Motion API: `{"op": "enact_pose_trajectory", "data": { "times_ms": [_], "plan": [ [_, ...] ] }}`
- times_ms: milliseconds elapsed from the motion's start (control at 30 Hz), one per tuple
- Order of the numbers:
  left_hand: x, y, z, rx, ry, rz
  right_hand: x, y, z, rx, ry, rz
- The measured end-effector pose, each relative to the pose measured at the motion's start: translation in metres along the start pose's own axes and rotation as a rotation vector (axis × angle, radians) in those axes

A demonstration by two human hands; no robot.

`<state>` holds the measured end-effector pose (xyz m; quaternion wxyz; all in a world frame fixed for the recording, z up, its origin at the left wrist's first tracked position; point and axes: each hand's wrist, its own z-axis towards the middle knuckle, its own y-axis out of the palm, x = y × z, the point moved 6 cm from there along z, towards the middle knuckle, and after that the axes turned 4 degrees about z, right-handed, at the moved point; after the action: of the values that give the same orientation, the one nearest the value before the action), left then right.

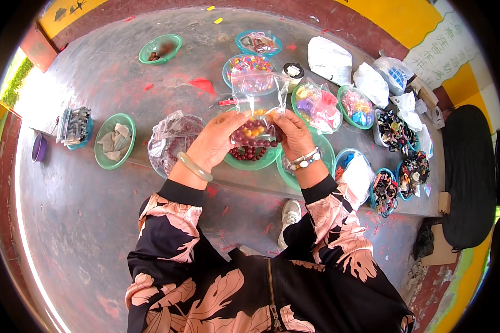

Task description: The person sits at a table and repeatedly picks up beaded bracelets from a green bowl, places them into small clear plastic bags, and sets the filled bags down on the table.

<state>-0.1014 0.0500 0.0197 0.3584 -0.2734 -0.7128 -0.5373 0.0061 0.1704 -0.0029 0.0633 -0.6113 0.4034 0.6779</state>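
Between my two hands hangs a clear plastic zip bag, its empty upper part standing above my fingers. Inside lie beaded bracelets, some amber-yellow and some dark red. My left hand, with a pale bangle at the wrist, pinches the bag's left side. On the opposite side my right hand, wearing a beaded bracelet, grips it too. Straight below the bag sits a green basin with dark red bead strands in it. Left of that, a heap of clear bags with dark beads rests beside my left wrist.
Basins of colourful small goods stand to the right, with white plastic bags behind. A green basin of grey pieces is at left, near a basket of packets. A red marker lies beyond my left hand. A ledge edge crosses below the basins.
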Motion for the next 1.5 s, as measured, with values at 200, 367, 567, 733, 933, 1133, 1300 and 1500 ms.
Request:
{"op": "enact_pose_trajectory", "data": {
  "times_ms": [200, 367, 567, 733, 933, 1133, 1300, 1500],
  "plan": [
    [-0.011, -0.008, 0.003, 0.044, -0.032, -0.030, 0.005, 0.002, -0.004, 0.125, -0.007, -0.043],
    [-0.024, -0.018, 0.012, -0.013, -0.044, -0.040, 0.011, 0.002, -0.004, 0.132, 0.042, 0.032],
    [-0.026, -0.026, 0.012, 0.115, -0.006, -0.009, 0.014, 0.013, -0.006, -0.006, 0.097, 0.088],
    [-0.009, -0.022, 0.001, 0.287, 0.100, 0.035, 0.020, 0.025, -0.010, -0.090, 0.345, 0.081],
    [-0.018, -0.030, 0.008, 0.209, 0.059, -0.002, 0.035, 0.009, -0.007, -0.045, 0.403, 0.186],
    [-0.024, -0.022, 0.006, 0.122, -0.092, -0.183, 0.025, 0.005, -0.007, 0.003, 0.366, 0.220],
    [-0.027, -0.020, 0.012, 0.012, -0.061, -0.297, 0.012, 0.010, -0.011, -0.059, 0.341, 0.266],
    [-0.014, -0.018, 0.007, 0.180, 0.162, -0.252, 0.017, -0.005, -0.004, -0.093, 0.356, 0.106]
  ]
}}
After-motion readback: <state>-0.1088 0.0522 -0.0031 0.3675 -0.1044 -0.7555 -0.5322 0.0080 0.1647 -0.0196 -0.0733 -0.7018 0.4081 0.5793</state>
